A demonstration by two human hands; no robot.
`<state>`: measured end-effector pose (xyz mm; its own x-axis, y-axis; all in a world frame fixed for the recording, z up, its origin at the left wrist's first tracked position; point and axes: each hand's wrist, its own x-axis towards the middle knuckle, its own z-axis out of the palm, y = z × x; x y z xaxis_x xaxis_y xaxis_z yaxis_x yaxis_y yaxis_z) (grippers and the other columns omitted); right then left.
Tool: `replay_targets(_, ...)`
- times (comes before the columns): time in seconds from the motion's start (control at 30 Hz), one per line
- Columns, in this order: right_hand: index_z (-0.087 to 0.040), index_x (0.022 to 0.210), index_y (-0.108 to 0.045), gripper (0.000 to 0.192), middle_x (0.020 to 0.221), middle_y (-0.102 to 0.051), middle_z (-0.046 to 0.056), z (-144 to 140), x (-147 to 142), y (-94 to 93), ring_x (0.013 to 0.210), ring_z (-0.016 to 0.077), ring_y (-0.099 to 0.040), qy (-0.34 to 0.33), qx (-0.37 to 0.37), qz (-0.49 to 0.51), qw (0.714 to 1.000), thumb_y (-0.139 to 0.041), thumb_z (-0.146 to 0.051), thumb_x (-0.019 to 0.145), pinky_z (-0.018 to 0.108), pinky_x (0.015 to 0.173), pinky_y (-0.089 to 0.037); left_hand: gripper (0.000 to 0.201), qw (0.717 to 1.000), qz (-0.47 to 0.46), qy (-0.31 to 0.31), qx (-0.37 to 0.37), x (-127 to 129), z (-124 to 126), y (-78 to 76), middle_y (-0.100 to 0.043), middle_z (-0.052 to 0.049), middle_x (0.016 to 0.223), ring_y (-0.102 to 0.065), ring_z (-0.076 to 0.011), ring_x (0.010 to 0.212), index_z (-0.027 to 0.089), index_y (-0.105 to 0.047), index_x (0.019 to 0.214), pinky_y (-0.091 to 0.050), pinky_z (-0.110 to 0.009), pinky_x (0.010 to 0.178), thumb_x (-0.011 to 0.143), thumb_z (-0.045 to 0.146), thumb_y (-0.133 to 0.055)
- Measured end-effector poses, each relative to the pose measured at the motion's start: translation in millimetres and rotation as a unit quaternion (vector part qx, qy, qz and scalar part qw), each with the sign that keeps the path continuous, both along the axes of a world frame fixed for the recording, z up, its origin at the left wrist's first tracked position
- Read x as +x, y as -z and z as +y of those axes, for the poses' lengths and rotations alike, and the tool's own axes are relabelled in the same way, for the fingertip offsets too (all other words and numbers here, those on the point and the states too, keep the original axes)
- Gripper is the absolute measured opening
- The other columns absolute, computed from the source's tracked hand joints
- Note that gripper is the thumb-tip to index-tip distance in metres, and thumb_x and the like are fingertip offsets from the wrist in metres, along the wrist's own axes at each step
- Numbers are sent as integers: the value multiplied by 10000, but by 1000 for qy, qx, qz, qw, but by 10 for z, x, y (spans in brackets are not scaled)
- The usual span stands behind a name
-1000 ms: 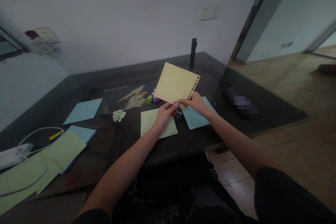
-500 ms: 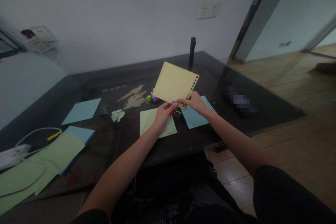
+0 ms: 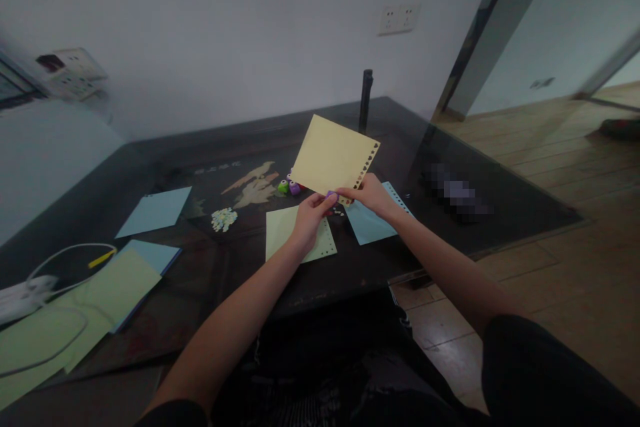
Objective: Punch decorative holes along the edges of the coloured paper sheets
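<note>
My left hand point(image 3: 309, 219) is closed around a small purple paper punch point(image 3: 332, 195), which sits at the lower edge of a yellow sheet of paper point(image 3: 330, 157). Near its lower right corner, my right hand point(image 3: 374, 196) pinches that sheet, which is tilted above the table. Punched shapes run along the sheet's right edge. Under my hands lie a pale green sheet point(image 3: 281, 230) and a light blue sheet point(image 3: 373, 225), both with punched edges. Small paper cut-outs point(image 3: 339, 212) are scattered between them. Behind the yellow sheet stand a green punch point(image 3: 283, 187) and a purple one point(image 3: 294, 187).
A heap of paper cut-outs point(image 3: 223, 219) lies on the dark table point(image 3: 240, 267). Farther left are a blue sheet point(image 3: 156, 211), stacked green paper point(image 3: 120, 283), a white cable point(image 3: 55, 250) and a yellow stick-like item point(image 3: 102, 258). A black post point(image 3: 365, 100) rises at the back.
The view has shifted very slightly. Both hands keep their hold on the yellow sheet and the purple punch, with barely any visible movement.
</note>
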<state>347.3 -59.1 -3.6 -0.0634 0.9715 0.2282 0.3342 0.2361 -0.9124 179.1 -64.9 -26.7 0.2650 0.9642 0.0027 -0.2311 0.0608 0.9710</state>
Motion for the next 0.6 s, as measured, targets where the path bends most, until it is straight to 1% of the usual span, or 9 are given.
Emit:
replay_targets(0.17, -129, 882, -696, 314, 896, -721, 109, 5, -6, 8, 793, 243, -665, -1, 7, 8, 1000, -715, -376, 690, 343, 685, -547, 333, 1000, 1, -5, 1, 2, 0, -12, -680, -45, 800, -587, -149, 750, 152, -699, 802, -392, -249, 662, 639, 433, -768)
replay_targets(0.33, -122, 883, -699, 356, 881, -727, 106, 22, -4, 33, 785, 241, -667, -1, 7, 15, 1000, -728, -405, 669, 334, 669, -546, 323, 1000, 8, -6, 17, -5, 14, 11, -673, -34, 779, -578, -136, 730, 147, -697, 789, -390, -238, 662, 656, 434, -758)
replay_targets(0.5, -116, 862, -706, 329, 864, -728, 104, 24, -4, 34, 789, 247, -670, 0, 25, 11, 1000, -722, -387, 676, 354, 704, -540, 344, 999, 9, -2, 33, -9, 26, 28, -679, -40, 809, -585, -141, 746, 142, -699, 837, -399, -237, 669, 672, 440, -745)
replay_targets(0.6, -118, 873, -707, 325, 888, -728, 104, 15, -10, 25, 802, 246, -669, 0, 25, 18, 1000, -722, -372, 671, 357, 716, -539, 345, 999, 1, -2, 39, -1, 37, 40, -683, -46, 808, -590, -148, 752, 134, -701, 830, -409, -247, 688, 667, 436, -747)
